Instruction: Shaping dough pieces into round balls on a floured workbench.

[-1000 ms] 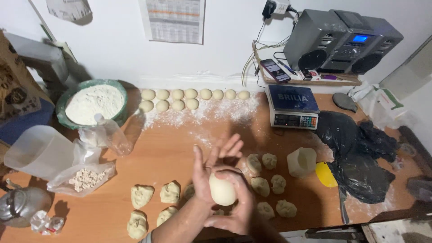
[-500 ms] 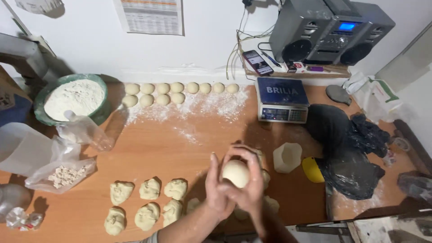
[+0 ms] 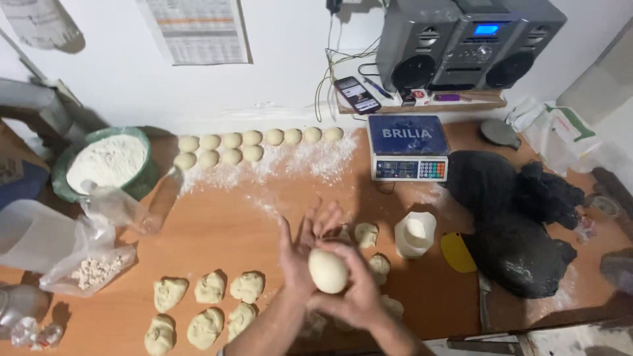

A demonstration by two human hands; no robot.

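Left hand [image 3: 304, 254] and right hand [image 3: 359, 290] cupped around dough ball [image 3: 328, 271], above wooden table [image 3: 217, 231].

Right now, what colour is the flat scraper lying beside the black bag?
Yellow. The scraper shows best in the head view, against the black bag.

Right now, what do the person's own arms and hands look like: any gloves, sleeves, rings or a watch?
Both are bare. The left hand and the right hand wear no gloves, and no ring or watch shows on the visible fingers and wrists. Both forearms are uncovered up to the frame's bottom edge; no sleeve is in view. Whether flour dusts the hands cannot be told.
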